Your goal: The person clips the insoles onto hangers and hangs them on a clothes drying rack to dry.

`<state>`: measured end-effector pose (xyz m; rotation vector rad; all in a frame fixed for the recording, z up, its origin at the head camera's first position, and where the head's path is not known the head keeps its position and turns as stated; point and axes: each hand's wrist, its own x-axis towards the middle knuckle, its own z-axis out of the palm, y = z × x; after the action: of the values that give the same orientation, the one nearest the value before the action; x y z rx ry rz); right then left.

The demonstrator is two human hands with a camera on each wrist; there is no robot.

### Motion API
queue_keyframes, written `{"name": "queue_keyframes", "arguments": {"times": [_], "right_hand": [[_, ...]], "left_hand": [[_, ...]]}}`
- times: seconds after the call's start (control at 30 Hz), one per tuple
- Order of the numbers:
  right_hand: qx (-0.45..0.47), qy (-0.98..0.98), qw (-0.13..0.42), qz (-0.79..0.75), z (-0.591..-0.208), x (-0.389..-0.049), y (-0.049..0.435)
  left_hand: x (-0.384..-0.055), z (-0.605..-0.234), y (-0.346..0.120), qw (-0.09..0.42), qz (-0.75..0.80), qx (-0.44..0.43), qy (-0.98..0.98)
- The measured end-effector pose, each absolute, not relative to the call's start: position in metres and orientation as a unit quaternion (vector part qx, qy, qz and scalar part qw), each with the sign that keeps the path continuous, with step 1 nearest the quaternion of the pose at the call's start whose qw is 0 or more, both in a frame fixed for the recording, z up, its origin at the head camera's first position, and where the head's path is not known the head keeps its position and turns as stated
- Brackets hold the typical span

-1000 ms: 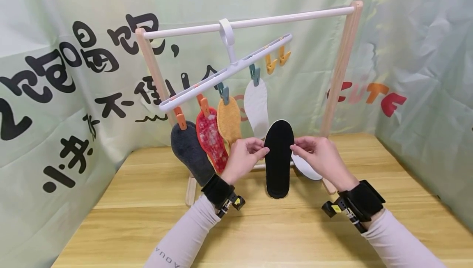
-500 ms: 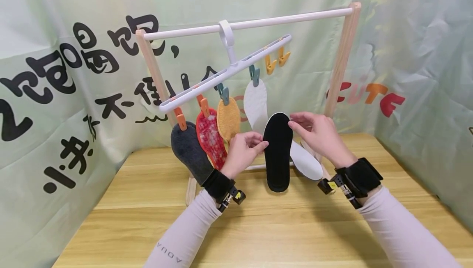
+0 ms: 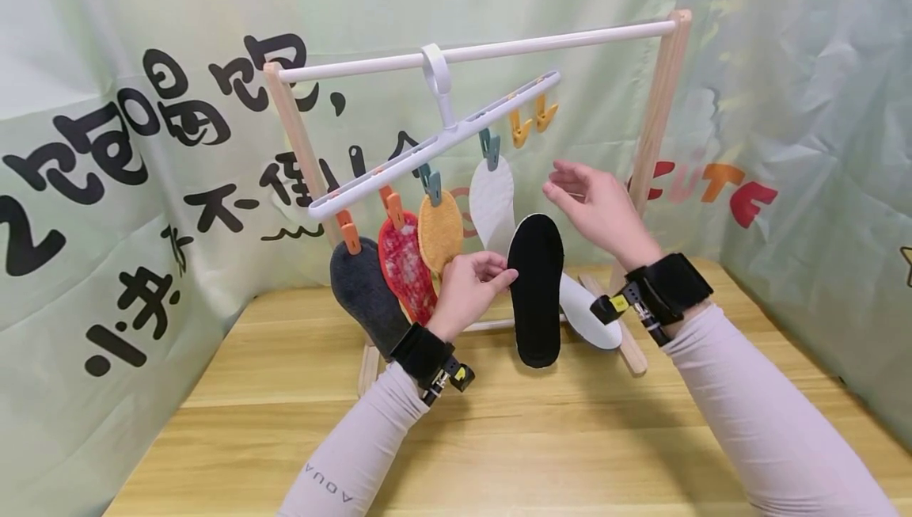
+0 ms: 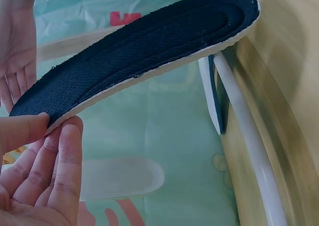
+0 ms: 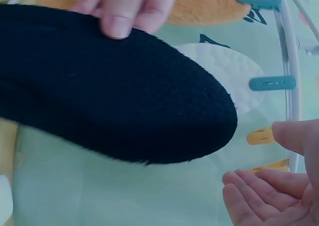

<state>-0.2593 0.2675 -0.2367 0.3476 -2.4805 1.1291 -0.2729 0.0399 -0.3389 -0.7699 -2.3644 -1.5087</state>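
A black insole (image 3: 536, 295) with a pale edge stands upright in the head view. My left hand (image 3: 470, 287) pinches its left edge between thumb and fingers, which the left wrist view shows close up. Up and to the right of the insole, my right hand (image 3: 591, 204) is free, fingers loosely spread and holding nothing. Above it, two yellow clips (image 3: 522, 129) hang unused from the white hanger (image 3: 442, 141). Teal and orange clips along the same hanger bear a white insole (image 3: 492, 204), a yellow insole (image 3: 440, 232), a red insole (image 3: 408, 268) and a dark grey insole (image 3: 363, 287).
The hanger tilts down to the left from a white rod (image 3: 541, 44) between wooden posts (image 3: 663, 105). Another white insole (image 3: 590, 313) leans low by the rack's right foot (image 3: 630, 351). A printed curtain stands behind the wooden table (image 3: 499, 446).
My right hand has let go of the black insole's right edge and risen toward the yellow clips. The left hand keeps its pinch, and the insole has risen slightly.
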Motion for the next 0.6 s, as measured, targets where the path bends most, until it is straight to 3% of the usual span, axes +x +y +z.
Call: {"name": "queue_keyframes", "arguments": {"times": [0.6], "right_hand": [[0.126, -0.856, 0.193, 0.463, -0.201, -0.297, 0.24]], "left_hand": [[-0.278, -0.339, 0.04, 0.115, -0.518, -0.262, -0.806]]}}
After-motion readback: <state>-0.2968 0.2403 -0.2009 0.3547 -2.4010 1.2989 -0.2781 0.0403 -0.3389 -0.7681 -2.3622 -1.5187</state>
